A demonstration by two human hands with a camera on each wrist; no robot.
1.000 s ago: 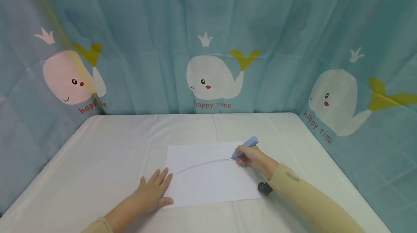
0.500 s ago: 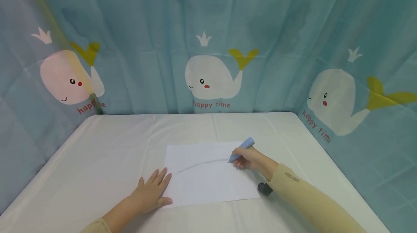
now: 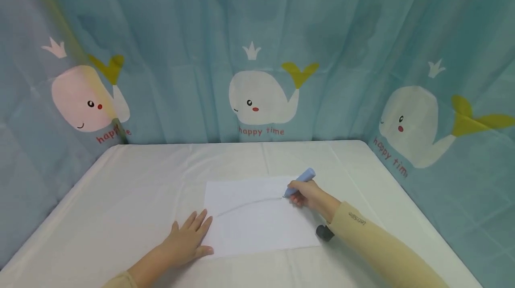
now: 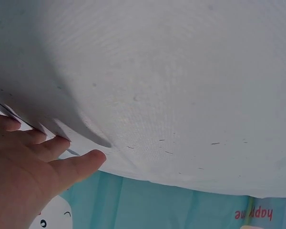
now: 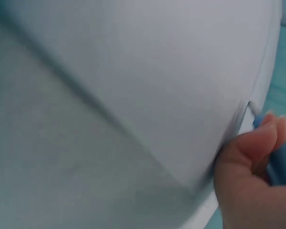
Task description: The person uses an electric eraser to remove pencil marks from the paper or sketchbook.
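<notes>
A white sheet of paper [image 3: 257,230] lies on the white-covered table, with one thin grey curved line [image 3: 245,204] rising across it from left to right. My right hand [image 3: 307,194] pinches a light blue marker [image 3: 304,177] near its tip. The marker leans back to the right, its tip right at the line's right end. In the right wrist view the thumb and a fingertip close round the blue barrel [image 5: 282,164]. My left hand [image 3: 187,239] rests with fingers spread over the paper's left edge; the left wrist view shows its straight fingers [image 4: 78,167] low over the white surface.
A small black round object [image 3: 324,233] sits by the paper's lower right corner, beside the right sleeve [image 3: 374,243]. The white tablecloth [image 3: 132,189] reaches back to a blue-green curtain [image 3: 181,78] printed with whales, which also hangs along both sides.
The marker tip dips slightly left and down off the line's end, then comes back up to it. The left hand keeps its place on the paper, and the head view shifts slightly.
</notes>
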